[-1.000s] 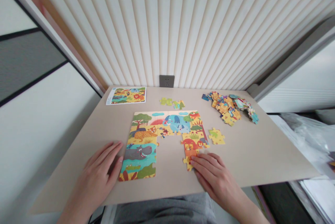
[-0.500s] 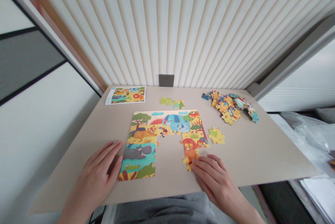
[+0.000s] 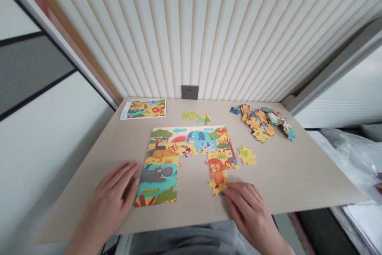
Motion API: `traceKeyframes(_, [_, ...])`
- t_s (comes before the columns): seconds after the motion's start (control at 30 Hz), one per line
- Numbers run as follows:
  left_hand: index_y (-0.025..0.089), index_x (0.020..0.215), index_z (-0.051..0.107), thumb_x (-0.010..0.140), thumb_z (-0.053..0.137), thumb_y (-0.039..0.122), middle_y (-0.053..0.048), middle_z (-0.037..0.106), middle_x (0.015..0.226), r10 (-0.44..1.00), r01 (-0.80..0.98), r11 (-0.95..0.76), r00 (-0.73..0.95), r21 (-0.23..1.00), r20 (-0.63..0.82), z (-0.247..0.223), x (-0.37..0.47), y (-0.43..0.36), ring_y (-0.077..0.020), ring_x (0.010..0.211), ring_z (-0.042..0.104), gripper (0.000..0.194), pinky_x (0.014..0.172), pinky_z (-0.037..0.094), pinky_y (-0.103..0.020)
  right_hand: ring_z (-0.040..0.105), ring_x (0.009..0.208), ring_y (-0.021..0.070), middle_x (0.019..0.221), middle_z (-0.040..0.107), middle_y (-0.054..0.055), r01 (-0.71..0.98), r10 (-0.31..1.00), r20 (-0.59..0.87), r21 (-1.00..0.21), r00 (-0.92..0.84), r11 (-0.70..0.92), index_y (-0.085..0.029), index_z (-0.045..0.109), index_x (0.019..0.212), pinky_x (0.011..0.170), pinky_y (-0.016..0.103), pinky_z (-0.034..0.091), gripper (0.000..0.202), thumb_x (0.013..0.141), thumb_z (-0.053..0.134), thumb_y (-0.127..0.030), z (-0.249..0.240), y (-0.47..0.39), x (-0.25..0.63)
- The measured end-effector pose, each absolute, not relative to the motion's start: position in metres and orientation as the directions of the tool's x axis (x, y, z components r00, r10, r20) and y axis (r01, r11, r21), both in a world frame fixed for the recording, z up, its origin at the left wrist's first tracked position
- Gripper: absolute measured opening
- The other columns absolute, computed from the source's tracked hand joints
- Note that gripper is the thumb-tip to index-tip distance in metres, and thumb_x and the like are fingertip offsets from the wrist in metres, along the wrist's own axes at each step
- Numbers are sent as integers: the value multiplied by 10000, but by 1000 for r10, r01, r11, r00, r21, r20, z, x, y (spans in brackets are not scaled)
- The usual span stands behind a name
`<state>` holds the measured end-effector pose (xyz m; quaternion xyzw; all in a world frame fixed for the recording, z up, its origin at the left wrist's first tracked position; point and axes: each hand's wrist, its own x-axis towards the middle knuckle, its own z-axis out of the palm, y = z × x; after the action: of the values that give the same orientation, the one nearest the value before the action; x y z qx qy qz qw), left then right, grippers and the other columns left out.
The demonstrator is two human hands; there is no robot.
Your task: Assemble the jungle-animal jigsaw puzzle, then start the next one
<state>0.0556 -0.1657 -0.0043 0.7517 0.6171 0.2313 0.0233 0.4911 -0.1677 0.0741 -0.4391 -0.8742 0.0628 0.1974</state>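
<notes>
A partly joined animal puzzle [image 3: 161, 173] lies on the table in an arch shape, with bare table between its left and right parts. My left hand [image 3: 112, 199] rests flat beside its left edge, fingers spread and holding nothing. At the lower right of the puzzle, a yellow and red piece [image 3: 219, 188] sits below the lion. My right hand [image 3: 249, 207] lies by that piece, fingertips at its right edge, fingers loosely extended with nothing gripped. One loose yellow-green piece [image 3: 247, 155] is right of the puzzle.
A picture card [image 3: 146, 108] lies at the table's back left. Green pieces [image 3: 189, 115] and another joined group [image 3: 203, 118] are behind the puzzle. A heap of loose pieces [image 3: 259, 121] is at the back right. A wall socket [image 3: 190, 92] is behind the table [image 3: 298, 175].
My right hand has shifted slightly to the right, uncovering more of the lower piece's right side. My left hand stays in place.
</notes>
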Motion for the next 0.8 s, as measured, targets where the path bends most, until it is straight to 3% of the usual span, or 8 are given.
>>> traceKeyframes(0.07, [257,1531,507,1039,526,398,-106,634,1484,939,917,-236,130,322,317,-6,55,-166,-319,1365,604,512,1186,470,-513,683,1144,289,1304,710,126,824,854,265,-247,-448,509,-237,646,1368,931,445,576,359,1021,644,-328,73,-168,481])
traceKeyframes(0.2, [265,1551,477,1034,542,419,-107,616,1505,940,919,-238,136,316,313,-10,53,-166,-327,1391,578,543,1185,465,-516,664,1131,349,1334,684,166,923,918,251,-157,-308,352,-221,518,1523,872,490,567,666,976,677,-568,72,-168,457])
traceKeyframes(0.47, [281,1590,424,1034,548,457,-97,608,1518,933,923,-260,164,283,321,-7,55,-166,-336,1405,562,596,1187,460,-531,664,1057,340,1265,681,156,947,933,297,-181,-205,266,-241,499,1522,836,501,572,573,1010,611,-471,68,-165,436])
traceKeyframes(0.8, [270,1583,449,1028,548,477,-99,606,1524,931,927,-251,153,279,331,-12,54,-166,-340,1395,577,601,1193,459,-528,681,1049,351,1253,693,170,952,928,324,-174,-185,251,-225,418,1590,789,485,598,643,1016,591,-457,65,-168,436])
